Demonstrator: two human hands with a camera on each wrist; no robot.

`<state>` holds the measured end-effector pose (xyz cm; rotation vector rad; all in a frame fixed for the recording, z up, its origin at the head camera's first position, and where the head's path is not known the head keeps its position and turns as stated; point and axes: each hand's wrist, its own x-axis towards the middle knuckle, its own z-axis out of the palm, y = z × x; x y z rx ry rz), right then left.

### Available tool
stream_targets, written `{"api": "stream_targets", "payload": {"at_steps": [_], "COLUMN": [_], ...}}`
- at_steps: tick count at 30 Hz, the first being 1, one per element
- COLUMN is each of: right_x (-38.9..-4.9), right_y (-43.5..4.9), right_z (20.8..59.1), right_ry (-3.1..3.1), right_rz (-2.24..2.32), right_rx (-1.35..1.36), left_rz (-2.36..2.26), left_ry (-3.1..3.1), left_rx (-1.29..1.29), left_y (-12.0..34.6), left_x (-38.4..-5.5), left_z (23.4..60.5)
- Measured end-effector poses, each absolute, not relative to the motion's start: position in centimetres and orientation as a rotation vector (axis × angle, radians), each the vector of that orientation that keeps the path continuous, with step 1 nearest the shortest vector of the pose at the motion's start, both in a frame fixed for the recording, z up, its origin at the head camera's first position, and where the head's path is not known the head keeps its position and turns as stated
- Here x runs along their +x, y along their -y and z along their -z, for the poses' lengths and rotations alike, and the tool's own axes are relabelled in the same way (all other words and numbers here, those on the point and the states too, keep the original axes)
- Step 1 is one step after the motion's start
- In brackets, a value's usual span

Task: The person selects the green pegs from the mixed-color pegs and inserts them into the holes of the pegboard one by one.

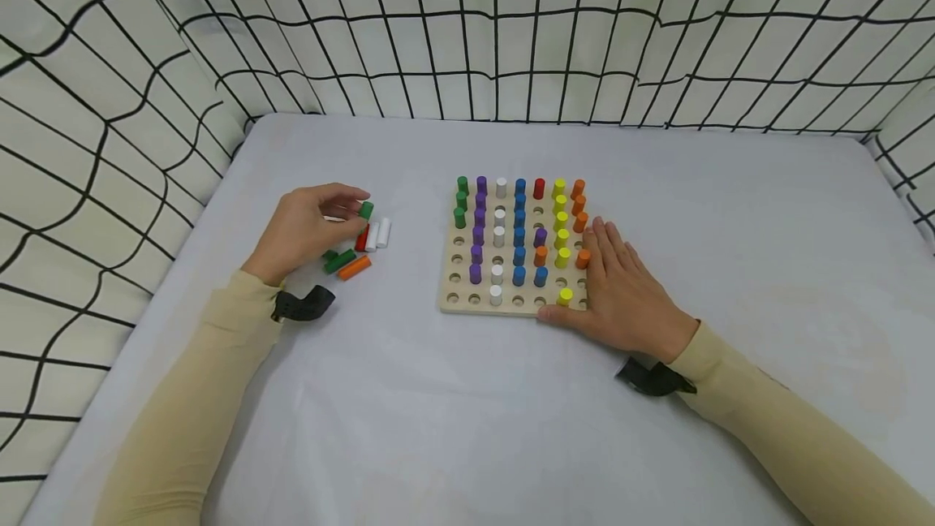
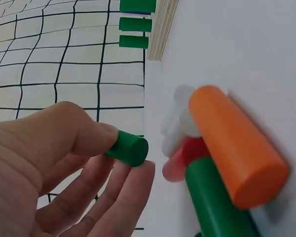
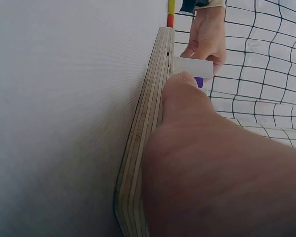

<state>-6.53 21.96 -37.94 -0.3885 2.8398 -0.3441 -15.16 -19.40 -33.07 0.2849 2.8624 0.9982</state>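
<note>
Between thumb and fingers, my left hand (image 1: 314, 222) pinches a green peg (image 2: 130, 149), just above a small pile of loose pegs. In that pile lie an orange peg (image 1: 355, 268), a green peg (image 1: 340, 260), a red peg (image 1: 362, 239) and white pegs (image 1: 383, 232). My right hand (image 1: 631, 291) rests with straight fingers along the right edge of the wooden pegboard (image 1: 467, 305), its thumb at the front edge. Rows of green, purple, white, blue, red, yellow and orange pegs stand upright in the board, among several bare holes.
A white-covered table (image 1: 409, 396) lies under everything. Black wire grid (image 1: 497, 71) rises along its back and sides. Dark straps (image 1: 303, 304) sit at both wrists.
</note>
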Motion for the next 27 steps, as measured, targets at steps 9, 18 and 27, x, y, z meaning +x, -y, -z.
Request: {"api": "stream_targets", "payload": {"at_steps": [9,18,27], "right_x": [-6.5,-6.6,-6.7], "right_y": [-22.0,-21.9,-21.9], "right_z": [38.0,37.9,37.9], "right_ry": [-2.837,-2.828,-2.827], "right_rz": [0.347,0.349,0.341], "right_rx": [-0.373,-0.369,-0.36], "left_rz": [-1.072,-1.189,-1.264], "left_ry": [-2.863,-2.781,-2.715], "left_rx": [0.285,0.299,0.365], "left_y": [17.6,16.1,14.6], "left_x": [-15.3,-15.2,-15.1], "left_z": [33.1,33.4,34.0]}}
